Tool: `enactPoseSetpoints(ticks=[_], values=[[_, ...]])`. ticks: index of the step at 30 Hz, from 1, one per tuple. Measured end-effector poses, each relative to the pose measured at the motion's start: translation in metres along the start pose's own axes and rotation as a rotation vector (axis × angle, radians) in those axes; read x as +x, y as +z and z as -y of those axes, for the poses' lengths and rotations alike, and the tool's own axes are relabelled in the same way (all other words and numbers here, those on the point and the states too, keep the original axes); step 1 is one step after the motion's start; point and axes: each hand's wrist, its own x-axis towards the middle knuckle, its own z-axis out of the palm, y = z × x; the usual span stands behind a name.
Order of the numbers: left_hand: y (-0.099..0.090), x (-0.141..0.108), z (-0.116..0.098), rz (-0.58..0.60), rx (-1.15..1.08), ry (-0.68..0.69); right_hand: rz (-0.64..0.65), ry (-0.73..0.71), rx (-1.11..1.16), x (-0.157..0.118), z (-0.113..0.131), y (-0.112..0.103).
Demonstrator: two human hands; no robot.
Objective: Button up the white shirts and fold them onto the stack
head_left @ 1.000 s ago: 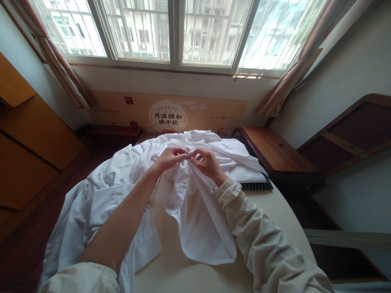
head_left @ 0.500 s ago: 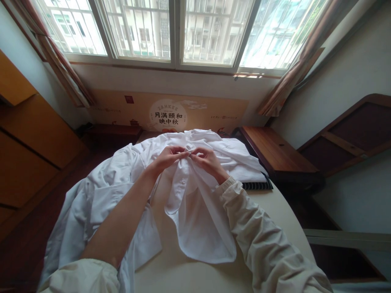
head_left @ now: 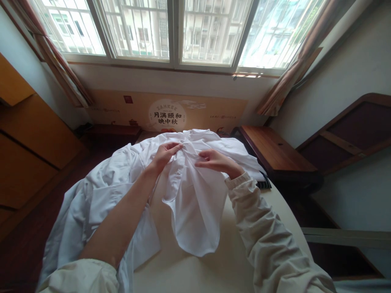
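A white button-up shirt point(head_left: 198, 219) lies spread over a cream round-edged table point(head_left: 235, 268), its curved hem toward me. My left hand point(head_left: 166, 154) pinches the shirt's front edge between thumb and fingers, lifting it slightly into a fold. Just to the right, my right hand point(head_left: 216, 160) hovers by the fabric with thumb and fingers apart, holding nothing I can see. Small buttons run down the strip of cloth below the left hand. More white cloth point(head_left: 106, 199) is bunched at left and drapes over the table's edge.
A black striped item point(head_left: 264, 181) pokes out from under the cloth at right. Beyond it stands a wooden side table point(head_left: 271, 148). Orange-brown cabinets point(head_left: 33, 134) line the left, and a barred window point(head_left: 174, 32) with curtains fills the far wall.
My right hand has let go of the shirt's edge and moved right, its fingers opening. The left hand keeps its pinch, shifted slightly left and away. The hem has swung a little left.
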Motion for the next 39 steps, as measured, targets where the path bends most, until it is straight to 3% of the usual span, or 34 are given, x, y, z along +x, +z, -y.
enactPoseSetpoints(ticks=[7,11,14,17,21,24,27,29,32,35,39], values=[[-0.009,0.008,0.011,-0.17,0.046,0.048,0.016,0.081,0.162,-0.007,0.006,-0.011],[-0.014,0.007,0.007,-0.121,0.241,0.062,-0.055,0.081,0.153,-0.003,0.0,-0.009],[-0.021,0.003,-0.008,-0.058,0.42,0.002,-0.112,0.08,0.099,0.001,-0.007,-0.008],[-0.037,-0.002,-0.028,0.077,0.53,-0.094,-0.167,0.06,0.073,0.003,-0.012,-0.008],[-0.054,-0.012,-0.047,0.425,0.534,-0.109,-0.233,0.019,0.053,0.004,-0.011,-0.008],[-0.05,-0.019,-0.056,0.622,0.529,-0.125,-0.264,-0.016,0.02,0.006,-0.01,-0.007],[-0.038,-0.023,-0.063,0.694,0.473,-0.124,-0.342,-0.053,-0.003,0.01,-0.009,-0.003],[-0.031,-0.023,-0.067,0.662,0.41,-0.088,-0.445,-0.074,0.024,0.013,-0.006,0.001],[-0.024,-0.023,-0.069,0.508,0.337,-0.002,-0.582,-0.1,0.102,0.016,0.002,0.009],[-0.017,-0.021,-0.067,0.346,0.314,0.069,-0.603,-0.107,0.137,0.016,0.015,0.017],[-0.007,-0.019,-0.057,0.232,0.352,0.168,-0.574,-0.189,0.144,0.015,0.028,0.026]])
